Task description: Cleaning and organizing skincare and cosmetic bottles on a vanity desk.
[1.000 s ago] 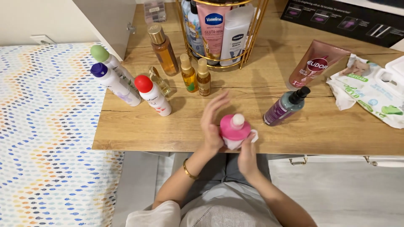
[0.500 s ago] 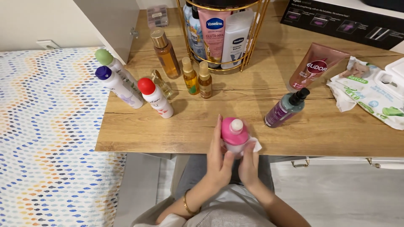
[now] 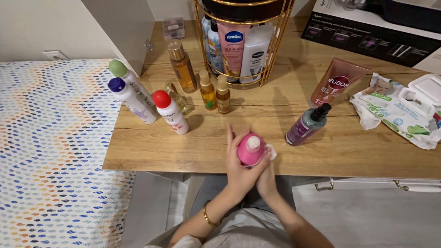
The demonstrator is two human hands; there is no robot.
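A pink spray can with a white nozzle (image 3: 251, 148) stands upright above the near edge of the wooden desk (image 3: 193, 147). My left hand (image 3: 235, 167) is wrapped around the can's left side, fingers pointing up. From below right my right hand (image 3: 266, 177) presses a small white wipe (image 3: 270, 151) against the can's side. A gold bangle sits on my left wrist.
Left on the desk lean three spray cans with green (image 3: 120, 70), purple (image 3: 118, 86) and red (image 3: 161, 99) caps. Amber bottles (image 3: 216, 92) stand before a gold wire rack (image 3: 239, 41). A purple pump bottle (image 3: 307, 125), a pink tube (image 3: 337, 82) and a wipes pack (image 3: 404, 115) lie right.
My left hand, open beside the can a second ago, has closed around it. The can has come slightly nearer to me, and the right hand stays at its lower side with the wipe.
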